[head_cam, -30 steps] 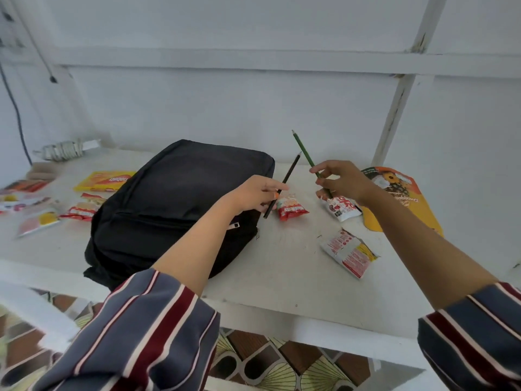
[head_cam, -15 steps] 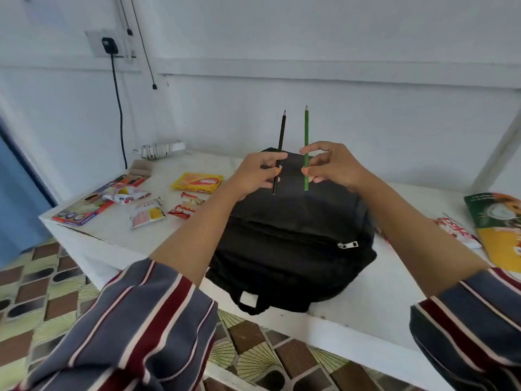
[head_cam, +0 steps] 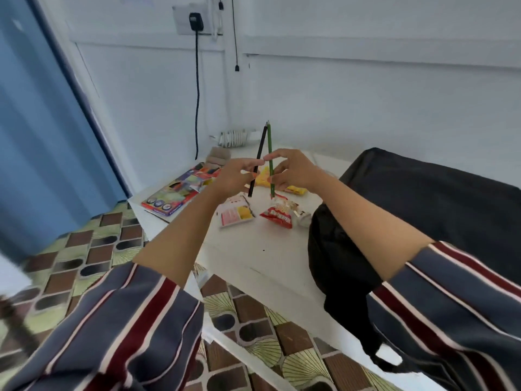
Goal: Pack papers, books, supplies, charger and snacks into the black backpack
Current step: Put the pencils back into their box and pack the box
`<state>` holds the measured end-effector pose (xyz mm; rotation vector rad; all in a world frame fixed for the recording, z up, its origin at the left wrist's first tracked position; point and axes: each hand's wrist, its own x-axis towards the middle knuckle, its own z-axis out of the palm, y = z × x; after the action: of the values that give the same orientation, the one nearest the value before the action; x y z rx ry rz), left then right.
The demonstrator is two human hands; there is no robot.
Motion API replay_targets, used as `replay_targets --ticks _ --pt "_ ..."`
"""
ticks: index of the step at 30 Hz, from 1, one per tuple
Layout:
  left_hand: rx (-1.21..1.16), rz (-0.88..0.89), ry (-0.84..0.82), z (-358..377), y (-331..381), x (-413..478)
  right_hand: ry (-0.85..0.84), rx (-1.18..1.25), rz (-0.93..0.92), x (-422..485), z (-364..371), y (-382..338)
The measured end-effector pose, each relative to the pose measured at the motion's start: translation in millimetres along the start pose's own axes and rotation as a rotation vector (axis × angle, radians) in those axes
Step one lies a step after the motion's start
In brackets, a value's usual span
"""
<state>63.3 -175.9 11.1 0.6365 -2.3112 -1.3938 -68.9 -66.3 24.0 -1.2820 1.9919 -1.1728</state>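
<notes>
My left hand [head_cam: 235, 176] pinches a black pencil [head_cam: 260, 149], which leans to the right at its top. A green pencil [head_cam: 270, 153] stands nearly upright, pinched by my right hand [head_cam: 293, 170]. The two pencil tips meet above my hands, over the left part of the white table [head_cam: 262, 249]. The black backpack [head_cam: 423, 210] lies closed on the table at the right, one strap hanging over the front edge. Below my hands lie a red snack packet [head_cam: 277, 214] and a pink and yellow packet [head_cam: 235, 214].
A colourful book [head_cam: 172, 197] lies at the table's left corner. Yellow packets [head_cam: 293, 189] lie behind my hands. A coiled white charger cable [head_cam: 234, 136] rests at the wall. A black plug [head_cam: 194, 22] sits in the wall socket, its cord hanging down. Tiled floor lies below.
My view has swung left, so the backpack now lies to the right. Both hands carried the pencils left over the snack packets, and the pencil tips have come together.
</notes>
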Motion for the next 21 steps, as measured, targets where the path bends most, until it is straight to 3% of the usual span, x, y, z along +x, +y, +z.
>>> replay_targets --ticks 10,14,21 --pt "0.032 -0.076 0.058 -84.7 -56.4 69.2 -0.053 -0.016 0.064 125.8 47.1 5.2" --pt "0.081 -0.051 0.065 -117.9 -83.9 101.7 0.007 -0.04 0.062 167.1 67.8 6.0" --pt "0.081 -0.079 -0.071 -156.9 -133.0 162.9 0.15 -0.112 0.114 221.3 113.3 16.7"
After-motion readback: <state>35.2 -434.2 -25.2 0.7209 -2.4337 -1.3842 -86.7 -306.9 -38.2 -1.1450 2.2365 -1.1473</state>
